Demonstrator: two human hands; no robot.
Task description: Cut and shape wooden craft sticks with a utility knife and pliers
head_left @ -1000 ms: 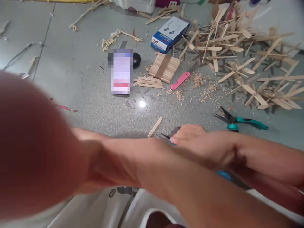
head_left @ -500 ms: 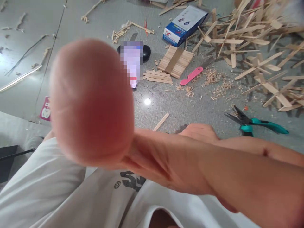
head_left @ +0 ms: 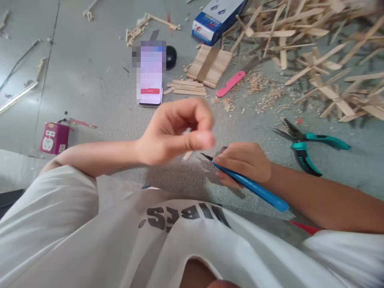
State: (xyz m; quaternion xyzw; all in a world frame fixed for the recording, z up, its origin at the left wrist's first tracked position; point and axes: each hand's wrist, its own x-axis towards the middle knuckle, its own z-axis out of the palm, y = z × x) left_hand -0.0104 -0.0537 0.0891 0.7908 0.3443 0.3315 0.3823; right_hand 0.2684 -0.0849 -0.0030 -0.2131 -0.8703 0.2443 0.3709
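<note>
My left hand [head_left: 180, 134] hovers near the middle, fingers curled and thumb against the index finger. Whether anything sits in that pinch I cannot make out. Under and behind it, part of a wooden craft stick [head_left: 187, 155] shows on the grey floor. To the right, my right hand [head_left: 247, 160] is closed round a slim blue tool [head_left: 255, 188] with a narrow, dark pointed tip. That tip points left, just below the left hand's thumb. Beyond the left hand lie loose craft sticks [head_left: 189, 88] and a banded bundle of craft sticks [head_left: 210, 66].
Teal-handled pliers [head_left: 300, 142] lie open at right. A pink-handled knife [head_left: 231, 84] rests by wood shavings [head_left: 258, 82]. Crossed-stick assemblies [head_left: 324, 80] crowd the upper right. A phone [head_left: 151, 76], a blue-white box [head_left: 216, 22] and a purple socket block [head_left: 54, 138] are around.
The large blurred fingertip and arm close to the camera are gone from the front. My left hand now shows over the floor, and the blue tool in my right hand has come into view.
</note>
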